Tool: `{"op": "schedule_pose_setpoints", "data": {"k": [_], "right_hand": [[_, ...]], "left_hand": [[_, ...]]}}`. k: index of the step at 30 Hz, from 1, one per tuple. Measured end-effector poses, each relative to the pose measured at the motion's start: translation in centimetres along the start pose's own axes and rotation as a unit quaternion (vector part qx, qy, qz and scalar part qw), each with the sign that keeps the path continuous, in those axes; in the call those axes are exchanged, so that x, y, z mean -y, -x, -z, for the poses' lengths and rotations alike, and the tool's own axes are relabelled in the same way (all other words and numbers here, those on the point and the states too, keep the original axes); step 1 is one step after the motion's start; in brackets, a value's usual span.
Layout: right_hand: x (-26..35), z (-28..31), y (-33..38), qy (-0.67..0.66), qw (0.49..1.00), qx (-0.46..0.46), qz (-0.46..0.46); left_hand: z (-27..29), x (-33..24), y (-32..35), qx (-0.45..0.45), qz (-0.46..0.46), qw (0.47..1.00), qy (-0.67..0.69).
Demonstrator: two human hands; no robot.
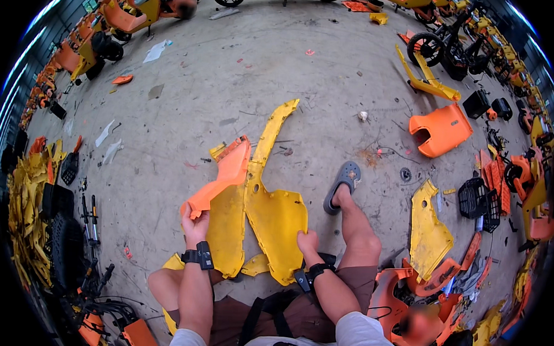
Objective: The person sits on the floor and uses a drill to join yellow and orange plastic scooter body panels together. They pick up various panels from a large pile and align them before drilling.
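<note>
My left hand (195,227) is closed on the lower end of an orange plastic scooter panel (227,174), which slants up over a yellow panel (227,232). My right hand (309,242) grips the right edge of another yellow scooter body panel (278,216). That panel has a long narrow arm reaching up and a round hole near its middle. The two yellow panels meet along a line between my hands. A small yellow piece (256,265) shows between their lower ends. My fingers are partly hidden behind the panels.
A grey clog (343,186) is on my right foot. Right of it lie a yellow panel (427,230), an orange shell (440,131) and black baskets (478,204). Stacked yellow panels (31,219) stand at left. Scooters (127,18) line the far floor.
</note>
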State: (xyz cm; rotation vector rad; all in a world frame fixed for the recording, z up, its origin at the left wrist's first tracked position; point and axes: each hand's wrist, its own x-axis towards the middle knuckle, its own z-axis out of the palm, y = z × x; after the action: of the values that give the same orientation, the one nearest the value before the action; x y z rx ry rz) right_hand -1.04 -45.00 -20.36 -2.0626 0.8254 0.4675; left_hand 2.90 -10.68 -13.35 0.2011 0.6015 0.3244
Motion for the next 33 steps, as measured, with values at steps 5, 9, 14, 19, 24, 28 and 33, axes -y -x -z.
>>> {"op": "schedule_pose_setpoints", "data": {"k": [5,9,14,19,24,28,33], "right_hand": [[-0.4,-0.7,-0.1,0.001,1.0,-0.027,0.002],[-1.5,-1.2,-1.4,-0.017,1.0,-0.016,0.003],[-3.1,-2.2,-2.0,-0.015,0.999,-0.01,0.031],[-4.1,-2.2,-1.9,-0.01,1.0,-0.004,0.016],[-8.2,-3.8,-4.3,-0.077,0.997,0.013,0.013],[-8.0,-1.8,-3.9,-0.097,0.971,0.196,-0.092],[-9.2,-1.2,-3.7,0.091,0.99,0.097,-0.042]], "left_hand": [[-2.6,-0.6,-0.9,0.041,-0.013,0.998,-0.048],[-7.0,-2.1,0.9,0.077,-0.022,0.992,-0.098],[-9.8,-5.9,3.3,0.15,-0.013,0.976,-0.158],[-9.4,-8.2,3.8,0.157,-0.05,0.943,-0.29],[-8.3,-9.2,4.5,0.163,-0.069,0.938,-0.298],[-8.0,-10.1,2.2,0.151,-0.102,0.947,-0.264],[-7.2,-10.8,-2.1,0.097,-0.103,0.964,-0.223]]}}
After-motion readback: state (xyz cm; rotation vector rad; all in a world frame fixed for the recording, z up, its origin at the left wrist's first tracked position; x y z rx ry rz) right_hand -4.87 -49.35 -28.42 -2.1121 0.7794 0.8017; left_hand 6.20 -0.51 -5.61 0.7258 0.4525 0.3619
